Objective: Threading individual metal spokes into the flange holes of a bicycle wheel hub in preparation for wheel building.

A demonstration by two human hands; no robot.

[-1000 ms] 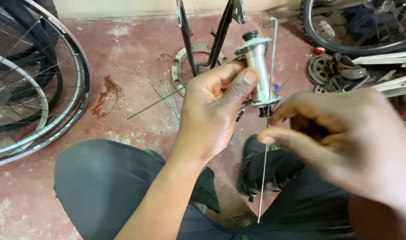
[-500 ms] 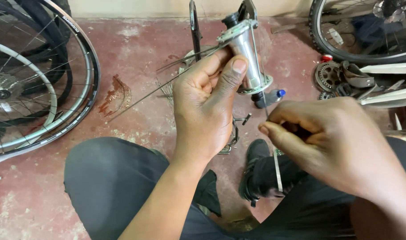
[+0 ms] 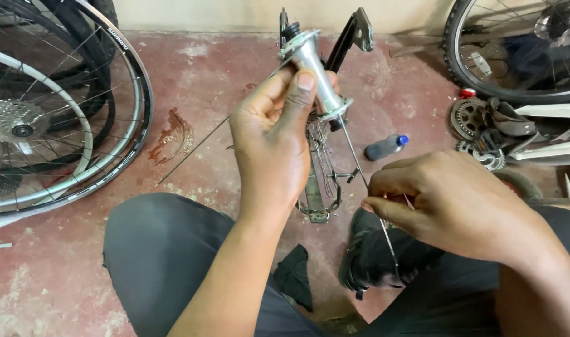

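Note:
My left hand (image 3: 273,140) grips a silver bicycle wheel hub (image 3: 314,68) by its barrel and holds it up, tilted, in the middle of the view. My right hand (image 3: 450,203) pinches a thin steel spoke (image 3: 353,156) whose upper end meets the hub's lower flange. Another spoke (image 3: 197,148) sticks out from the hub's upper flange, down to the left. My knees in dark trousers lie below both hands.
Bicycle wheels (image 3: 60,125) lie at the left on the red concrete floor (image 3: 191,81). A black truing stand (image 3: 353,37) rises behind the hub. A small bottle with a blue cap (image 3: 384,147), sprockets (image 3: 469,118) and another wheel (image 3: 516,56) are at the right.
My left hand has turned the hub so that its axle leans the other way. My right hand has drawn the spoke down and to the right, its end now at the lower flange.

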